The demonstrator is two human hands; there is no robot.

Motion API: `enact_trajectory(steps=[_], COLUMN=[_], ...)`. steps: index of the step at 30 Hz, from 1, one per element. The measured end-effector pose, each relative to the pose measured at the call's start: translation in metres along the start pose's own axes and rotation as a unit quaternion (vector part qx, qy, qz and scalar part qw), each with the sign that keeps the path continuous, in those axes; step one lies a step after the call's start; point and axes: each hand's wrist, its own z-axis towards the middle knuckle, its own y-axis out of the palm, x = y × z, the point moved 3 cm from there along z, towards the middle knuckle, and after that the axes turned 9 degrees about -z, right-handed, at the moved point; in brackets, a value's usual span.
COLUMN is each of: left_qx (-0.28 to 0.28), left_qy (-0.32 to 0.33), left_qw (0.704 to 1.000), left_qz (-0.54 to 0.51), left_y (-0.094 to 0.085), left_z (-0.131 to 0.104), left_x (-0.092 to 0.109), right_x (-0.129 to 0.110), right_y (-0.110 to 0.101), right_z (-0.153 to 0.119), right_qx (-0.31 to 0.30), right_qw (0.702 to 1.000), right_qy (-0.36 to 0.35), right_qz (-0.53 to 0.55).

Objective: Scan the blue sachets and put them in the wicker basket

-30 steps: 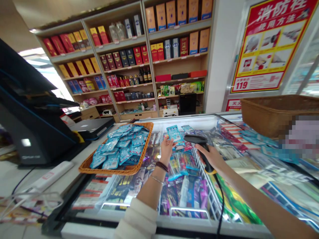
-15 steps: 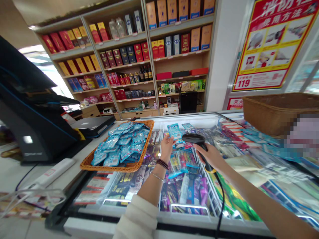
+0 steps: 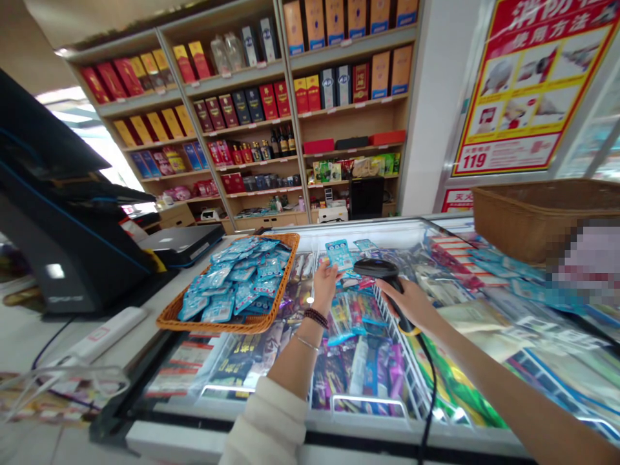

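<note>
My left hand (image 3: 325,283) pinches a small blue packet (image 3: 340,254) by its lower edge, holding it up above the glass top of the freezer. My right hand (image 3: 404,302) is wrapped round the handle of a black barcode scanner (image 3: 376,267). The scanner's head points left, close to the packet but apart from it. A black cable (image 3: 431,381) runs down from the handle. To the left of my left hand, an orange wicker basket (image 3: 167,321) holds a heap of similar blue packets (image 3: 242,274).
Wire baskets of wrapped goods (image 3: 349,374) show through the freezer glass. At the left stand a dark checkout terminal (image 3: 72,245), a black flat device (image 3: 181,244) and a white power strip (image 3: 104,336). A brown basket (image 3: 533,216) sits at right. Shelves of boxed goods (image 3: 261,106) line the back.
</note>
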Motion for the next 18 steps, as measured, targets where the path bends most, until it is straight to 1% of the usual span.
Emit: enact_trajectory(steps=[3, 8, 12, 14, 16, 17, 18], left_qx=[-0.004, 0.01, 0.025, 0.022, 0.019, 0.011, 0.015], left_qy=[0.0, -0.012, -0.018, -0.023, -0.039, -0.051, -0.062], left_qw=[1.0, 1.0, 1.0, 0.999, 0.999, 0.998, 0.998], left_qz=[-0.006, -0.007, -0.004, 0.01, 0.029, 0.03, 0.025], left_y=[0.0, 0.004, 0.009, 0.012, 0.013, 0.014, 0.013], left_z=[0.0, -0.003, -0.009, -0.012, -0.013, -0.013, -0.013], left_x=[0.0, 0.004, 0.009, 0.011, 0.01, 0.009, 0.01], right_x=[0.002, 0.011, 0.022, 0.026, 0.027, 0.026, 0.024], right_y=[0.0, 0.002, 0.003, 0.004, 0.004, 0.004, 0.005], right_z=[0.001, 0.006, 0.012, 0.016, 0.021, 0.025, 0.028], right_qx=[-0.004, -0.001, -0.006, -0.007, 0.003, 0.017, 0.034], right_qw=[1.0, 1.0, 0.995, 0.991, 0.988, 0.986, 0.985], right_qy=[-0.002, 0.002, 0.024, 0.039, 0.045, 0.048, 0.048], right_qz=[0.002, 0.023, 0.093, 0.129, 0.147, 0.156, 0.164])
